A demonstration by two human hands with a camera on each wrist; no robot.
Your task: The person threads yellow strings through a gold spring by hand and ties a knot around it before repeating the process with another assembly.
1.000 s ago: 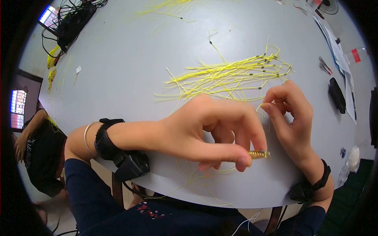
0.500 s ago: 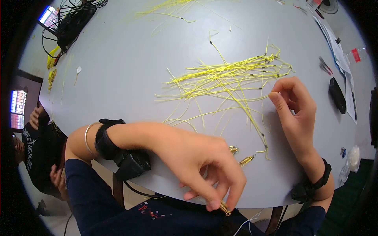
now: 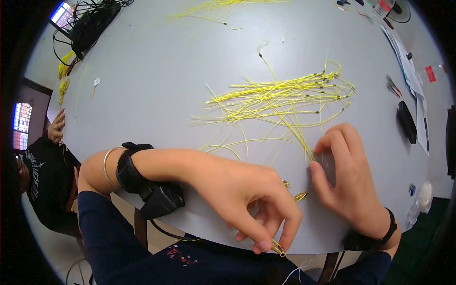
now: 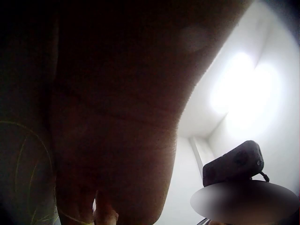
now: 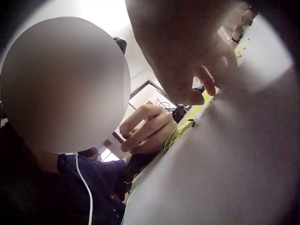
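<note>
In the head view my left hand (image 3: 256,204) is low over the table's near edge. Its thumb and fingertips pinch a small gold coil spring (image 3: 278,248). My right hand (image 3: 349,175) is low over the table, thumb and forefinger tips right at the end of a yellow strand (image 3: 301,140); I cannot tell whether they grip it. Between the hands lies another gold coil spring (image 3: 300,196), with part of a further spring (image 3: 286,183) beside the left knuckles. The right wrist view shows the right fingertips (image 5: 199,97) close over the yellow strands.
A loose bundle of yellow strands (image 3: 280,95) with dark beads lies ahead of the hands. More yellow strands (image 3: 213,7) are at the far edge. On the right are pliers (image 3: 393,86), a black case (image 3: 406,121) and papers (image 3: 403,66). Another person (image 3: 47,185) is at the left.
The left hand carried one spring to the near edge, uncovering others, then moved little. The right hand first let a strand lie on the table, then came down and nearer to its end.
</note>
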